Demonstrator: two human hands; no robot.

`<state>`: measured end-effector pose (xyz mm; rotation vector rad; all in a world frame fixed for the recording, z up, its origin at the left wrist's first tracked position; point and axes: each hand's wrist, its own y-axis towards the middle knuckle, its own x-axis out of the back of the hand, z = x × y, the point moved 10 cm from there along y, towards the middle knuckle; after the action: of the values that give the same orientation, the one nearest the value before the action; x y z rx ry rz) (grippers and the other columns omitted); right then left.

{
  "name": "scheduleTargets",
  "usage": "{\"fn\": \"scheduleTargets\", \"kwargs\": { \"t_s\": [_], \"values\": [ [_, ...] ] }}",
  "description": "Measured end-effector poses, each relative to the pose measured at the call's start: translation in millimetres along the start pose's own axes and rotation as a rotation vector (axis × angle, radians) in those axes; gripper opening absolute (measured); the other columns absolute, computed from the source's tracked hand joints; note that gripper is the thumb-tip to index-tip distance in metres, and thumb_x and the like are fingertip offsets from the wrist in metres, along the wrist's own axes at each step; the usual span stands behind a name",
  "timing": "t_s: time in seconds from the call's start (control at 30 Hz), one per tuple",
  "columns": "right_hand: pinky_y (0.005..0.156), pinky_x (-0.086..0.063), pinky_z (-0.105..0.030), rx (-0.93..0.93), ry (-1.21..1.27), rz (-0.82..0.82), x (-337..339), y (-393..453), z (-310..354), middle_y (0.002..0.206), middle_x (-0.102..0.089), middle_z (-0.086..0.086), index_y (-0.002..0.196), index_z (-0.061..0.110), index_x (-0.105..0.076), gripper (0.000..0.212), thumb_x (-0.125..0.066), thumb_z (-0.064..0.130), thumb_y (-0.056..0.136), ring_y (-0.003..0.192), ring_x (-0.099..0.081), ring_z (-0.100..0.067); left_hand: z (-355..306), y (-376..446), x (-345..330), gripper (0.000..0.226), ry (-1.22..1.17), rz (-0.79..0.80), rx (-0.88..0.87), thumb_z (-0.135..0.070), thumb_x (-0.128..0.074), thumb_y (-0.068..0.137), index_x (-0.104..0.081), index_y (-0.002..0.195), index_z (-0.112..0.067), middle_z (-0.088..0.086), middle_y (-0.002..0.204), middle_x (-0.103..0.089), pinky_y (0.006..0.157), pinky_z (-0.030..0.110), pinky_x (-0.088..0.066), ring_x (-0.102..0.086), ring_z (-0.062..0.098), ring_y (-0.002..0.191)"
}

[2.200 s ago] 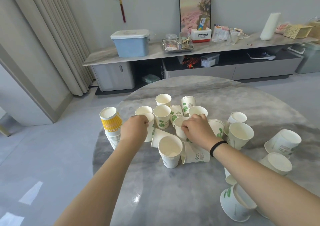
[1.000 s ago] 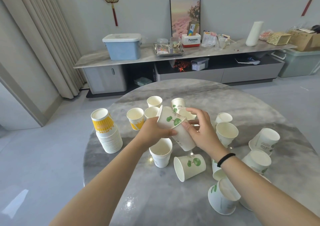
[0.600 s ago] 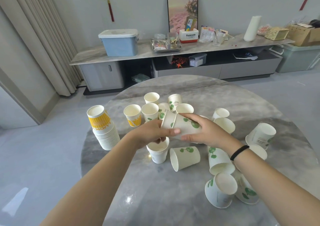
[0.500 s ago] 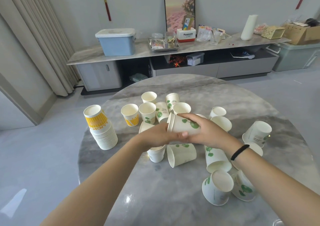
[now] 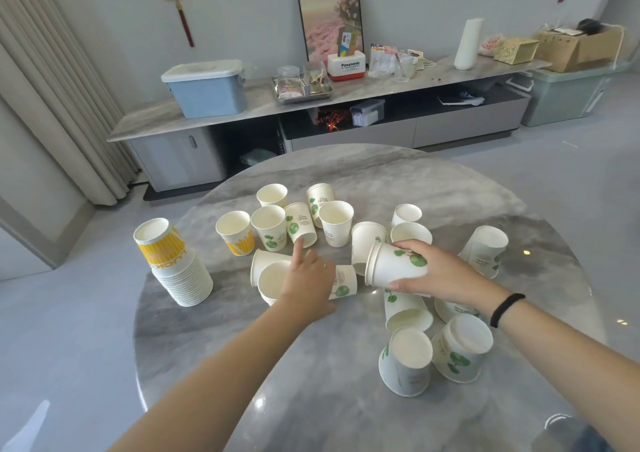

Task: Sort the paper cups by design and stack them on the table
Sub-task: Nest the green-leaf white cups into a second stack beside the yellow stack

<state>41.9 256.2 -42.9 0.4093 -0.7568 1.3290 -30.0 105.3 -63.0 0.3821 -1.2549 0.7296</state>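
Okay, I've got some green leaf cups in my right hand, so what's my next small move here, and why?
Probably pick up the tipped leaf cup under your open left hand and slide it into the nested leaf cups your right hand holds sideways; it matches that design.

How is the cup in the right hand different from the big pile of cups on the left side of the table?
The held cup has green leaf prints; the yellow stack has a yellow band on top. The held cup lies sideways in the right hand, above the table; the yellow stack stands on it, mouth up. The held cup looks like a few nested; the yellow stack holds many. Both are white paper.
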Motion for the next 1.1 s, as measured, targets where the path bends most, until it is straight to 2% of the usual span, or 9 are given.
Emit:
{"fn": "scheduleTargets", "kwargs": {
  "t_s": [0.13,0.23,0.37,0.63,0.77,0.83,0.9,0.97,1.1],
  "values": [
    [0.1,-0.041,-0.032,0.003,-0.08,0.002,0.4,1.9,-4.7,0.13,-0.049,0.006,0.135,0.037,-0.041,0.082,-0.079,0.044,0.063,0.119,-0.048,-0.014,-2.8,8.9,2.3,0.042,-0.007,-0.079,-0.002,-0.022,-0.058,0.08,-0.05,0.12,-0.012,0.009,0.115,-0.056,0.115,0.05,0.012,-0.046,0.03,0.119],
    [0.101,-0.041,-0.035,0.001,-0.136,-0.006,0.4,4.6,-5.8,0.13,-0.046,0.003,0.136,0.038,-0.039,0.084,-0.079,0.044,0.062,0.121,-0.046,-0.017,3.7,11.6,8.6,0.056,-0.141,-0.074,0.019,-0.031,-0.061,0.077,-0.044,0.129,-0.019,0.008,0.124,-0.049,0.117,0.052,0.006,-0.045,0.028,0.122],
    [0.095,-0.038,-0.025,0.035,-0.09,-0.002,-1.9,8.5,3.3,0.134,-0.047,0.006,0.137,0.032,-0.041,0.083,-0.081,0.038,0.064,0.121,-0.045,-0.012,22.7,6.7,28.1,0.066,-0.711,-0.079,0.056,-0.036,-0.07,0.071,-0.045,0.131,-0.028,0.002,0.127,-0.043,0.104,0.035,-0.036,-0.05,0.024,0.114],
    [0.077,-0.036,-0.003,0.153,0.036,0.004,-18.2,17.1,53.8,0.113,-0.052,0.016,0.131,0.03,-0.046,0.073,-0.081,0.034,0.067,0.107,-0.048,-0.001,18.3,-7.0,36.8,0.071,-1.595,0.117,-0.057,0.003,-0.059,0.085,-0.031,0.143,-0.024,-0.004,0.135,-0.042,0.085,0.011,-0.05,-0.053,0.002,0.112],
    [0.092,-0.038,-0.019,0.214,0.019,0.002,-27.4,30.1,74.9,0.126,-0.053,0.008,0.133,0.027,-0.045,0.074,-0.079,0.036,0.068,0.114,-0.048,-0.005,68.6,-4.0,30.3,0.044,-1.658,-0.138,0.197,-0.014,-0.051,0.093,-0.045,0.136,-0.021,-0.005,0.131,-0.054,0.102,0.025,-0.041,-0.05,0.009,0.121],
    [0.09,-0.035,-0.019,0.197,0.003,-0.019,-28.0,38.5,74.3,0.129,-0.051,0.007,0.134,0.027,-0.043,0.075,-0.079,0.037,0.069,0.112,-0.045,-0.004,113.7,-7.6,18.7,0.031,-1.484,-0.317,0.426,-0.018,-0.05,0.093,-0.058,0.122,-0.02,-0.001,0.12,-0.063,0.092,0.024,-0.046,-0.058,0.012,0.107],
    [0.088,-0.034,-0.019,0.169,-0.003,-0.025,-30.9,45.1,70.3,0.129,-0.051,0.005,0.135,0.027,-0.042,0.076,-0.078,0.038,0.069,0.112,-0.045,-0.005,140.0,-9.6,0.2,0.026,-1.236,-0.304,0.554,-0.019,-0.052,0.091,-0.065,0.113,-0.017,0.003,0.114,-0.067,0.082,0.023,-0.048,-0.06,0.016,0.098],
    [0.089,-0.034,-0.02,0.155,-0.007,-0.015,-36.6,50.1,68.3,0.13,-0.05,0.004,0.136,0.026,-0.041,0.078,-0.078,0.038,0.069,0.115,-0.046,-0.008,152.4,-10.4,-24.0,0.027,-1.122,-0.204,0.628,-0.024,-0.057,0.088,-0.066,0.112,-0.016,0.007,0.118,-0.065,0.093,0.033,-0.048,-0.059,0.023,0.108],
    [0.087,-0.033,-0.019,0.145,0.005,-0.013,-44.1,57.4,67.1,0.131,-0.051,0.002,0.136,0.022,-0.042,0.077,-0.078,0.036,0.07,0.117,-0.047,-0.011,155.5,-14.0,-56.0,0.032,-1.239,-0.095,0.708,-0.023,-0.063,0.087,-0.063,0.118,-0.014,0.008,0.124,-0.061,0.09,0.03,-0.043,-0.057,0.026,0.115]
  ]
}}
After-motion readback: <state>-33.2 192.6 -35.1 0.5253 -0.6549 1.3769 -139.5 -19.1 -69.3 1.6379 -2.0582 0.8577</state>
